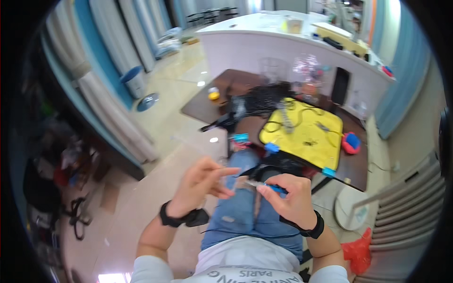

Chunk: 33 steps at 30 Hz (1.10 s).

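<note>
Both my hands are raised over my lap, above my blue jeans. My right hand (293, 197) is closed around a small tool with a blue handle (278, 189) and a thin metal tip, which points left toward my other hand. My left hand (202, 184) faces it, its index finger stretched out and the other fingers apart and partly bent. Blur hides whether any fine thread lies between these fingers. Beyond my knees, a yellow board (302, 134) lies on the brown table, with blue clips (272, 147) along its edge and dark strands on it.
A black stringy heap (257, 101) lies left of the board on the brown table (203, 106). A yellow-lidded jar (213, 93) and a red-and-blue round item (350, 143) sit there too. A white counter (236, 42) stands behind. At right are a white round stool (351, 207) and a red bag (358, 252).
</note>
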{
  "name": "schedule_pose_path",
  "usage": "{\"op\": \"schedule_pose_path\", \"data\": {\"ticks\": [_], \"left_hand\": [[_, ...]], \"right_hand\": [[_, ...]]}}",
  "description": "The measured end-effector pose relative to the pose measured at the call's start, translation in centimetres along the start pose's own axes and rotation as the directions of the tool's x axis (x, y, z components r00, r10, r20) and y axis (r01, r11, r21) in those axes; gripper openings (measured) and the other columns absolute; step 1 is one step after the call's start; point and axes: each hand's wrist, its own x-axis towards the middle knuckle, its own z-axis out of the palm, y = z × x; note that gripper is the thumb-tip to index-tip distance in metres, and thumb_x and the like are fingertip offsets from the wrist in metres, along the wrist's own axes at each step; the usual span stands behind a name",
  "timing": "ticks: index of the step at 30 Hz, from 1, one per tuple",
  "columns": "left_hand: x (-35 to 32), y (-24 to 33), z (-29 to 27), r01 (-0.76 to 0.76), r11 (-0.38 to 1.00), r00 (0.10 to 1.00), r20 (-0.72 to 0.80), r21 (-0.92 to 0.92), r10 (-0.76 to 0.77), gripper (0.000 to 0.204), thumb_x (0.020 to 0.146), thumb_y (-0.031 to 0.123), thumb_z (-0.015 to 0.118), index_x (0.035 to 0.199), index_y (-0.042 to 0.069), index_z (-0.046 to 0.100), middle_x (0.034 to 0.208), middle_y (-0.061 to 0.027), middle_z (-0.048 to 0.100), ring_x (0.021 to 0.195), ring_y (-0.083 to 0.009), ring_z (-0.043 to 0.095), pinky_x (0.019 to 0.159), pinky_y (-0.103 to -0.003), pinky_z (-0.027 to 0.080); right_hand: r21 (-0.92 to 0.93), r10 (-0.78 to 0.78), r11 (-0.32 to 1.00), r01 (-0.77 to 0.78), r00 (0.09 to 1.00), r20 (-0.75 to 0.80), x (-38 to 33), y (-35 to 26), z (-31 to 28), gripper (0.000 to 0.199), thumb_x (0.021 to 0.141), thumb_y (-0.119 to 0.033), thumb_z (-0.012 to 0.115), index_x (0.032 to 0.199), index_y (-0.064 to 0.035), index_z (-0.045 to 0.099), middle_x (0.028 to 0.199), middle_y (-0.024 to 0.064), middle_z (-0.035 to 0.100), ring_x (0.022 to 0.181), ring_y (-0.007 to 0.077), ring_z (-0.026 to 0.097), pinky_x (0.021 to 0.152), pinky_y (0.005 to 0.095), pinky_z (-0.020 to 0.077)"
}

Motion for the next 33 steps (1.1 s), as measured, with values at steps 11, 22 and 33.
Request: {"op": "schedule_pose_path", "data": {"ticks": [11, 22, 33], "left_hand": [[2.1, -1.5, -1.7, -0.217, 0.966, 0.951, -0.194, 0.141, 0.242, 0.011, 0.095, 0.013, 0.047, 0.095, 0.003, 0.048, 0.113, -0.0156, 0.059, 0.068, -0.0165, 0.066, 0.059, -0.026, 0.055], [2.4, 0.1, 0.3, -0.068, 0.998, 0.994, -0.09, -0.006, 0.068, 0.008, 0.094, 0.01, 0.047, 0.097, 0.003, 0.05, 0.119, -0.0131, 0.057, 0.066, -0.0149, 0.065, 0.054, -0.023, 0.053], [2.2, 0.6, 0.9, -0.433, 0.185, 0.688, 0.191, 0.882, 0.7, 0.019, 0.064, -0.005, 0.067, 0.077, 0.005, 0.059, 0.097, -0.0079, 0.054, 0.094, -0.028, 0.048, 0.076, -0.035, 0.042]], "right_hand": [[-0.647, 0.207, 0.454, -0.613, 0.779, -0.592, -5.4, 21.7, -16.0, 0.027, 0.081, -0.028, 0.061, 0.092, -0.0024, 0.063, 0.082, 0.0195, 0.064, 0.079, 0.0385, 0.061, 0.069, 0.0446, 0.0471], [-0.75, 0.392, 0.448, -0.487, 0.86, -0.325, -5.1, 22.9, -17.4, 0.026, 0.078, -0.024, 0.064, 0.089, -0.0007, 0.06, 0.086, 0.0204, 0.059, 0.084, 0.038, 0.056, 0.073, 0.0459, 0.044], [-0.76, 0.09, 0.647, -0.055, 0.996, 0.005, 1.8, 10.4, -17.6, 0.018, 0.08, -0.016, 0.061, 0.09, -0.003, 0.067, 0.078, 0.0155, 0.063, 0.071, 0.0307, 0.059, 0.063, 0.0384, 0.0467]]}}
